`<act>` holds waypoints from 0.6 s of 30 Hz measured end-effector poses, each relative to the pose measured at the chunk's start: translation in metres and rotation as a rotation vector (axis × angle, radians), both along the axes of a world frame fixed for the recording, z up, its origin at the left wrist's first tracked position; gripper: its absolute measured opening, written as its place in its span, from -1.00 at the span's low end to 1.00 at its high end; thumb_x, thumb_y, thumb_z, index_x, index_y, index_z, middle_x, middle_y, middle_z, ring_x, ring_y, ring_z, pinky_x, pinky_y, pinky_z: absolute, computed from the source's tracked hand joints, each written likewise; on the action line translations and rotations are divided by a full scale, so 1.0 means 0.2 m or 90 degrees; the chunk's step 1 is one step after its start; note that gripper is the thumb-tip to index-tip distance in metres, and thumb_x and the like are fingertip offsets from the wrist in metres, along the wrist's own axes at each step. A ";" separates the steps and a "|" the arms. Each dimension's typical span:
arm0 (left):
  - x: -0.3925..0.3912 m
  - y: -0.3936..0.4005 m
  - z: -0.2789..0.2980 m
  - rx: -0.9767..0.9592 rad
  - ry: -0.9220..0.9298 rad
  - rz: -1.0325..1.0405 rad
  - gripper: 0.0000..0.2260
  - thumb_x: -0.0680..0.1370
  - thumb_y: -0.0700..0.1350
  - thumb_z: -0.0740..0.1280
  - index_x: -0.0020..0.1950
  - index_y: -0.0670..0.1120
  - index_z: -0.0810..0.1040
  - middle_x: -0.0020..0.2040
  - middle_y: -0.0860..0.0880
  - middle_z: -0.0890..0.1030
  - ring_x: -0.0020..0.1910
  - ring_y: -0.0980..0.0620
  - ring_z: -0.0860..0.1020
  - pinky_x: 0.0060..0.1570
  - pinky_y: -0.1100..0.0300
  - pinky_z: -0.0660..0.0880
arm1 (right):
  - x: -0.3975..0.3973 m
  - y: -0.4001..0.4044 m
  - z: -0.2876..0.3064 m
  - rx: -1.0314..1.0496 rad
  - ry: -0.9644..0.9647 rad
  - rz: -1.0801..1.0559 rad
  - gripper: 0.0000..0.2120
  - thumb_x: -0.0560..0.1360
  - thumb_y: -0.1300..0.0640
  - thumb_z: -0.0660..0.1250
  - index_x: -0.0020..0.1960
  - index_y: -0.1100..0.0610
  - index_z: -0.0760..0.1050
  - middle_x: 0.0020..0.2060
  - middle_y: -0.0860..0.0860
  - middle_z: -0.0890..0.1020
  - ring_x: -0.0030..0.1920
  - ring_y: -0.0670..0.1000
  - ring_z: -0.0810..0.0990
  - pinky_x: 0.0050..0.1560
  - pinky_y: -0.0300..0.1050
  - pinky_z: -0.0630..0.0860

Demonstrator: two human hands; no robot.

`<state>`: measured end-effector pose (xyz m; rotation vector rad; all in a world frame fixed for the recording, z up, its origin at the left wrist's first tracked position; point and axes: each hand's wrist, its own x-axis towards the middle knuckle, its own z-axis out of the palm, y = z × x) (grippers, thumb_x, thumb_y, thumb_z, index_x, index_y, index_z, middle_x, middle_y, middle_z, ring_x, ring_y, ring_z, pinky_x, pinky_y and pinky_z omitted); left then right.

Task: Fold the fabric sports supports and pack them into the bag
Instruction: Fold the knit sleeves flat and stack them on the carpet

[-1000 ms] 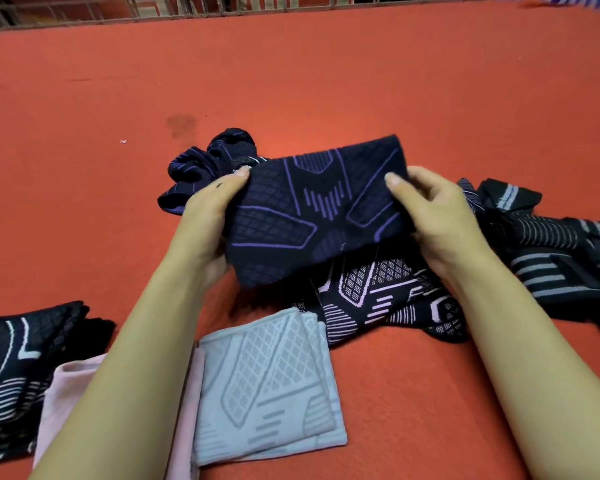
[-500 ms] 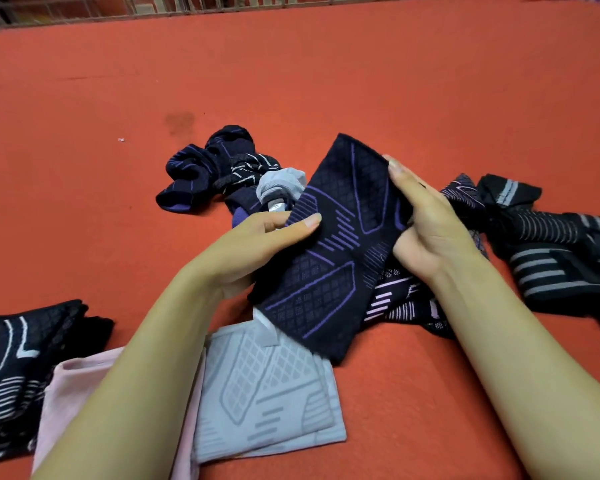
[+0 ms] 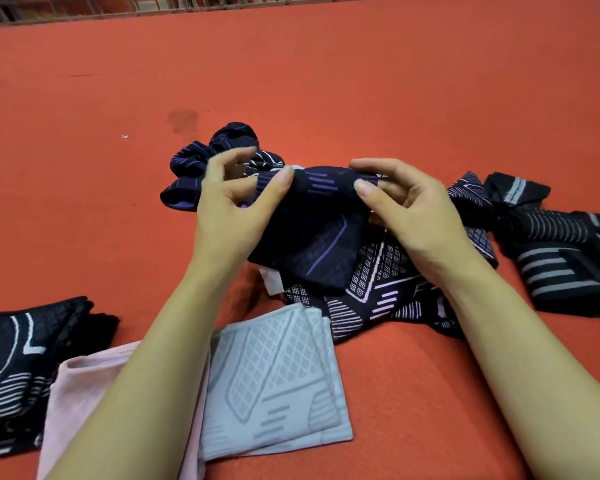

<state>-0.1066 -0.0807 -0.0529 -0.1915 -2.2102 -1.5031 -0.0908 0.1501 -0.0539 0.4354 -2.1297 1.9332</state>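
A navy support with purple lines [image 3: 312, 233] hangs folded between my hands above the red surface. My left hand [image 3: 236, 209] pinches its upper left edge with thumb and fingers. My right hand [image 3: 409, 209] pinches the upper right edge. Under it lies a dark support with white and pink pattern [image 3: 388, 299]. A folded light grey support [image 3: 274, 386] lies near me, beside a pale pink one [image 3: 80, 403] and a folded black one with white lines [image 3: 18, 358] at the left. No bag is in view.
A crumpled navy support [image 3: 201, 168] lies behind my left hand. Black supports with grey stripes [image 3: 555, 251] sprawl at the right. The red mat [image 3: 326, 81] stretches far ahead to a metal railing [image 3: 118, 5] at the top edge.
The navy support was stretched flat, then tilted, and is now doubled over. Both hands have come closer together and pinch its top fold.
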 end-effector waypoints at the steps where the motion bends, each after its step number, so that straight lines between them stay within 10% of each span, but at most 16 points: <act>1: 0.00 0.00 0.01 0.001 0.021 -0.010 -0.76 0.58 0.07 0.49 -0.11 -0.08 0.78 0.29 0.14 0.62 0.28 0.24 0.56 0.24 0.24 0.50 | 0.00 0.01 0.00 0.007 0.017 0.008 -0.74 0.61 0.18 0.44 0.28 -0.01 0.62 0.08 0.01 0.75 0.12 -0.06 0.70 0.19 -0.06 0.61; 6: 0.06 0.03 0.05 0.062 0.062 -0.099 -0.82 0.65 -0.03 0.42 -0.01 -0.09 0.77 -0.05 -0.11 0.75 -0.03 0.09 0.65 0.02 0.06 0.54 | 0.02 0.00 0.02 0.193 0.038 0.095 -0.57 0.58 0.21 0.47 0.40 -0.06 0.56 0.22 -0.18 0.68 0.25 -0.15 0.64 0.22 -0.24 0.56; 11: 0.05 0.02 0.04 0.036 0.060 -0.124 -0.81 0.65 -0.07 0.43 0.09 -0.18 0.72 0.00 -0.24 0.71 -0.03 -0.03 0.66 0.05 -0.17 0.58 | 0.00 0.02 0.03 0.168 0.062 -0.080 -0.83 0.53 0.07 0.53 0.10 -0.02 0.65 -0.05 -0.11 0.74 -0.05 -0.13 0.70 0.09 -0.04 0.62; 15: 0.05 0.03 0.04 0.035 0.049 -0.141 -0.86 0.63 -0.08 0.45 0.09 -0.13 0.72 -0.01 -0.09 0.74 0.00 0.01 0.71 0.05 0.05 0.63 | -0.02 0.03 0.00 0.210 0.086 -0.121 -0.93 0.52 -0.03 0.53 -0.01 -0.13 0.66 -0.09 -0.05 0.65 -0.16 -0.07 0.59 -0.09 -0.15 0.51; 18: 0.06 0.02 0.06 0.032 0.020 -0.185 -0.90 0.62 -0.11 0.46 0.09 -0.09 0.71 -0.01 -0.07 0.75 0.00 0.06 0.70 0.04 0.10 0.61 | 0.01 0.01 0.02 0.188 0.082 -0.044 -0.85 0.49 -0.08 0.53 0.05 -0.14 0.66 0.10 -0.09 0.60 0.12 -0.16 0.61 0.11 -0.19 0.56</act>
